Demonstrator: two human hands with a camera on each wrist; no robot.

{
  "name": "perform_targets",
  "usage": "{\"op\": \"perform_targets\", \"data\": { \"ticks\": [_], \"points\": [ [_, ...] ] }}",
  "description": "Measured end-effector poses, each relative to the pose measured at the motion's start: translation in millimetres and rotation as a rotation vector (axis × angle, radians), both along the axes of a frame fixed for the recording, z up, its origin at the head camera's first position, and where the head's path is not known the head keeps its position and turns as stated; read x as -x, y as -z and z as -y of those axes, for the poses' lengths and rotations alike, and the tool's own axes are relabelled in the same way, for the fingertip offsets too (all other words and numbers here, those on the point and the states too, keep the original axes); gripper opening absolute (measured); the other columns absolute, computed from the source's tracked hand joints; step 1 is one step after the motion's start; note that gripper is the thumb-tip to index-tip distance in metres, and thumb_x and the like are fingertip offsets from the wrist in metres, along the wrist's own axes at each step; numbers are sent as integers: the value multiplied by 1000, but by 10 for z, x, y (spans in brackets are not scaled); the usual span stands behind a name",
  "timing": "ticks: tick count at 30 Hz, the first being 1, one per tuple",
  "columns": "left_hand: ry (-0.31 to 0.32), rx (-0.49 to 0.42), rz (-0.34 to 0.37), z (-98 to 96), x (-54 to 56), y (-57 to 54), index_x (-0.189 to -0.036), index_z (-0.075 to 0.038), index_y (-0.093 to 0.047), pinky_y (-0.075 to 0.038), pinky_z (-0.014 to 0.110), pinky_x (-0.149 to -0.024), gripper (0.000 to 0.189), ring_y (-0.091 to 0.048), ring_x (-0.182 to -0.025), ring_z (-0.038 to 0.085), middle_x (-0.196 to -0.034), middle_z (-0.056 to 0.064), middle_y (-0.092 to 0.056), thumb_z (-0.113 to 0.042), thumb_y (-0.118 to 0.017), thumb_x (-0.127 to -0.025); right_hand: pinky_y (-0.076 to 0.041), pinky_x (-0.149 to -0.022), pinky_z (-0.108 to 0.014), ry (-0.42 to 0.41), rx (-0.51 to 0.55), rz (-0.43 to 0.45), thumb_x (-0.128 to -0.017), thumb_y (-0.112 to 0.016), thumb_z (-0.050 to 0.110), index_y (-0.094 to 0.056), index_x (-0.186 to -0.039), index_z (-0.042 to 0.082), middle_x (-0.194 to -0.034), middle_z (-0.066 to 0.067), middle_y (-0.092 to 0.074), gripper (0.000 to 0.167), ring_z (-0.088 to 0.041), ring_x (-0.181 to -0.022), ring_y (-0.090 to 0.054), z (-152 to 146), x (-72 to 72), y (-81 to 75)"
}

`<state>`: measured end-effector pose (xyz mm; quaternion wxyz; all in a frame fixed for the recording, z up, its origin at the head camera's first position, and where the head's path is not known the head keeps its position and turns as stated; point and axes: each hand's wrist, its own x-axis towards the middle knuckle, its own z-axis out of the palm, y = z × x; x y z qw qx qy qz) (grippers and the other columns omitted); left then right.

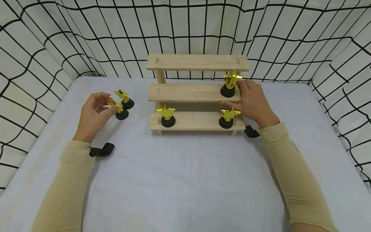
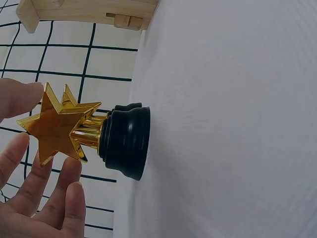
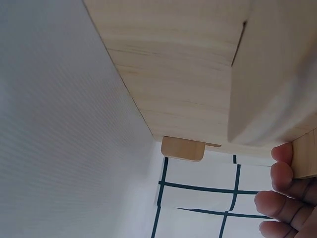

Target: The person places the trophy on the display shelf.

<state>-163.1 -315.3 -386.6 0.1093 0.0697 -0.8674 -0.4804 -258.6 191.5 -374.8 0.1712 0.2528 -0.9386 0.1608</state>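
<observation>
My left hand (image 1: 93,114) holds the star of a gold star trophy (image 2: 58,124) between thumb and fingers. That trophy's black base stands on the white cloth, and a second star trophy (image 1: 128,103) is just behind it. At the right end of a three-tier wooden shelf (image 1: 185,92), my right hand (image 1: 254,101) grips the middle board, thumb at its front and fingertips (image 3: 282,174) at its far edge. Beside that thumb, one trophy (image 1: 228,91) stands on the middle tier. The bottom tier carries a trophy (image 1: 168,121) at left and another (image 1: 226,122) at right.
A black wire grid (image 1: 188,37) encloses the back and sides of the white-covered table (image 1: 185,180). Black wrist mounts (image 1: 102,150) stick out from both sleeves. The shelf's top tier (image 1: 197,62) stands close to the back grid.
</observation>
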Motion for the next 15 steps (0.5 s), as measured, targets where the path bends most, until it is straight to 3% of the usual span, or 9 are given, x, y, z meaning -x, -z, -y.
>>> {"op": "perform_targets", "data": {
  "ticks": [7,15],
  "points": [
    [18,-8,40,12,-21,67,-143,-16,-47,-46,5,-97,59,-54,-121,1,-133,-13,-51,-19,-78,-93,-47,-83,-58,-5,-7,19,-71,-29,104,-56,-126,-3,-105,-24,-61,124,-41,-92,-58,25,-7,-1],
    [18,33,51,13,-26,119,-146,-14,-44,-46,3,-92,62,-55,-120,2,-139,-6,-54,-20,-77,-94,-46,-88,-59,10,-1,43,-79,-50,93,-55,-131,-3,-110,-23,-61,110,-40,-99,-59,11,-26,-22]
  ]
}}
